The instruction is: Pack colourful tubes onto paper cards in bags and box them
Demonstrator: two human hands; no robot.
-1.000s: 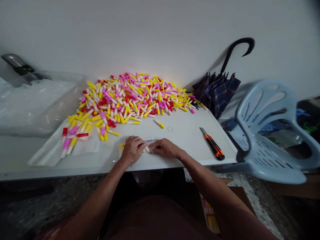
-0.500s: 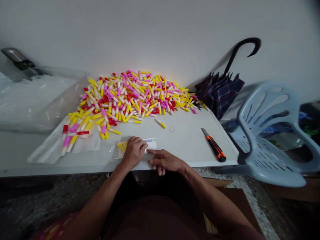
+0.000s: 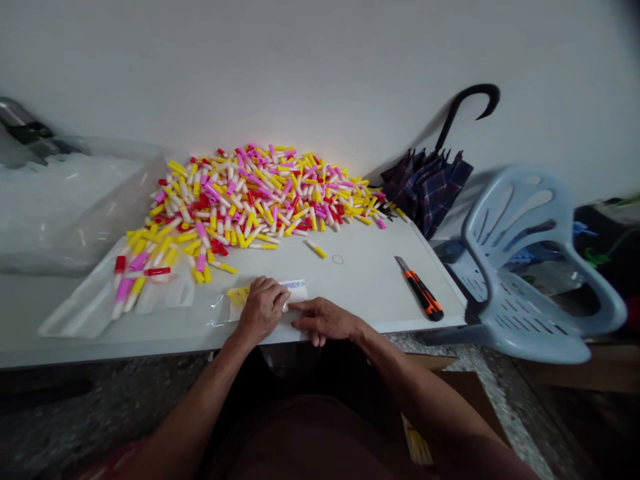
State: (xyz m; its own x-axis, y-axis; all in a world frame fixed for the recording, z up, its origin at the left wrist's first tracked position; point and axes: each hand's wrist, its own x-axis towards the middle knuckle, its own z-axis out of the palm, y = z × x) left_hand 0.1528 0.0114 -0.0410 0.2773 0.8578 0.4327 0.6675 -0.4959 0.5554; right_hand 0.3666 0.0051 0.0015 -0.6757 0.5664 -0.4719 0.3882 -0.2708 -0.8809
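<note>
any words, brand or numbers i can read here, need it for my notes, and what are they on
white paper label by the left hand: a line of blue print, too small and blurred to read
orange and black utility knife: no readable marking
No other text can be read in this view.

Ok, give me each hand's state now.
Left hand: closed over a clear plastic packet, pressing it down.
Right hand: open, fingertips at the packet's edge, holding nothing.
</note>
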